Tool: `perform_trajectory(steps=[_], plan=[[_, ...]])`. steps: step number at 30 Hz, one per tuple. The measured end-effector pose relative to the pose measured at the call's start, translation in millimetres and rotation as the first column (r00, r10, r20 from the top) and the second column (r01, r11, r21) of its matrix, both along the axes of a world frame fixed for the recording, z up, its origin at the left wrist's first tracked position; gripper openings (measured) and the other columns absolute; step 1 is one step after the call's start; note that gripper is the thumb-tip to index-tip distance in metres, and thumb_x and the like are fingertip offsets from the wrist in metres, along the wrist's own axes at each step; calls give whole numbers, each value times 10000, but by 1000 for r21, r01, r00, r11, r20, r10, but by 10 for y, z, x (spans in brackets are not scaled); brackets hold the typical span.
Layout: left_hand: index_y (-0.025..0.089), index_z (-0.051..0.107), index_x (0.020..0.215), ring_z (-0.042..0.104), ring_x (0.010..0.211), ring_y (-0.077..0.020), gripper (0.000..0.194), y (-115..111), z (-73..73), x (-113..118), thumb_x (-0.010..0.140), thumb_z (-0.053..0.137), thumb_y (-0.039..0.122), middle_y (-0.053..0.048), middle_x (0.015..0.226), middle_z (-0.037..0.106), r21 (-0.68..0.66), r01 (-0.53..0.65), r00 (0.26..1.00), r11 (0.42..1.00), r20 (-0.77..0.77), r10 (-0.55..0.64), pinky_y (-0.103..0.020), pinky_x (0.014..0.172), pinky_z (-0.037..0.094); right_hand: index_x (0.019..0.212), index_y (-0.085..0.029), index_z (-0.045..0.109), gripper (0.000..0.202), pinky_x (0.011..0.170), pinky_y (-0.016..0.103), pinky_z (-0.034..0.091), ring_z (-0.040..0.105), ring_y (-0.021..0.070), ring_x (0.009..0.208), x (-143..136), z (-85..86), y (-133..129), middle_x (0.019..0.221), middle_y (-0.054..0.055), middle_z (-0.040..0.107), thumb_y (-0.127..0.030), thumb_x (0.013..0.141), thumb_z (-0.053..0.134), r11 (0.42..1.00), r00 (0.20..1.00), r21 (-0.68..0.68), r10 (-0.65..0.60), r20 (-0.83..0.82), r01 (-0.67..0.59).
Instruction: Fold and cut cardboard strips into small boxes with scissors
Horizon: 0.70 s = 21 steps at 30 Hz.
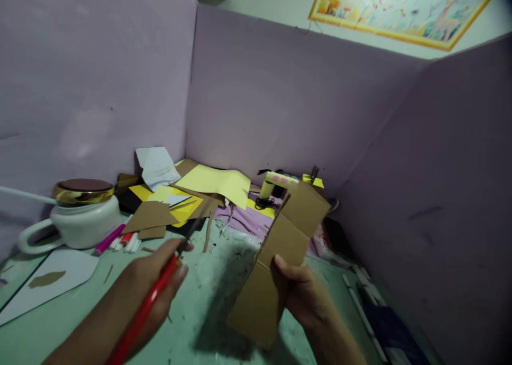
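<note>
**A:** At a cluttered craft table (208, 306) walled in lilac panels, where is the cardboard (280, 258)?

**B:** Near the middle, lifted off the table and tilted away to the right. The right hand (304, 293) pinches it along its right edge, thumb on the near face and fingers hidden behind.

**A:** And the left hand (158, 282)?

**B:** Closed around a red-handled tool (148, 303), its dark tip pointing far and right toward the cardboard. Whether it is a knife or a pen cannot be told.

**A:** How would that piece handle?

**B:** Light, by the look of it, since one pinch carries it. It seems stiff within each panel but creased across, so it would likely hinge at the folds. A grip close to a crease, as here, should keep it from flopping. The surface looks matt, not slippery; the edges would dent sooner than break.

**A:** What surrounds it?

**B:** Brown scraps (154, 215) and yellow paper (218, 183) lie far left of centre, with markers (120, 239) beside a white pot (82, 218) with a gold-rimmed lid at the left. A white card (60, 274) lies near left.
</note>
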State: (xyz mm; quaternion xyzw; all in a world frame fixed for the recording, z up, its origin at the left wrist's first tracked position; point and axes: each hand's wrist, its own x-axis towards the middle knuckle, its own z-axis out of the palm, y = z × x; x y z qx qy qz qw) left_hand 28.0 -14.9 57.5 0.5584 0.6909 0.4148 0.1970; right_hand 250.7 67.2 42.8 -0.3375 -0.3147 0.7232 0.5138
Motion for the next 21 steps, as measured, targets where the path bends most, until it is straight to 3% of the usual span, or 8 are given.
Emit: perform_trajectory(steps=[2,5,7,10,13,17,21], plan=[[233,530,959,571,516,-165,287,134,76,-16,751,543,431,18,639,602,18,-5,957,1000,291,0,-255,488,418,950,-183,673,473,705,354,525,666,222,726,-18,-28,-19,862,53,738,-173,499,819,989,990,-37,142,2,-142],[202,508,921,556,525,-142,334,456,66,68,686,635,403,6,680,613,104,173,751,979,630,-200,-253,499,442,985,-158,667,428,730,363,519,677,235,769,-86,-96,-80,922,82,734,-190,575,783,942,943,-29,334,-9,-334],[186,516,903,560,517,-134,352,655,7,150,656,681,374,-2,670,618,121,273,613,954,743,-269,-245,490,433,991,-137,665,392,730,354,515,679,233,766,-138,-134,-122,910,91,734,-212,617,758,922,923,-38,385,-11,-385],[185,530,900,556,487,-139,357,804,-85,265,636,691,363,15,613,602,122,338,525,933,798,-295,-265,490,441,1006,-128,660,343,709,349,511,681,228,737,-202,-172,-158,874,92,736,-289,705,697,924,927,-83,375,9,-373],[167,565,834,552,498,-145,303,810,-162,330,621,692,340,31,559,565,133,337,498,932,815,-296,-283,527,452,1062,-121,641,400,697,344,509,682,230,727,-243,-202,-169,869,101,735,-355,738,664,921,924,-121,378,46,-371],[174,559,786,493,486,-110,243,821,-269,334,598,681,268,77,497,484,150,215,540,965,805,-246,-236,519,407,1105,-112,614,466,638,337,512,680,232,662,-263,-253,-174,842,111,735,-373,724,673,925,920,-122,374,114,-361],[180,547,791,377,445,-63,258,891,-358,317,567,674,199,118,469,391,159,103,596,982,781,-189,-186,480,323,1142,-155,586,505,651,360,511,684,248,689,-258,-294,-144,889,107,734,-364,696,699,980,951,-78,198,236,-184]])
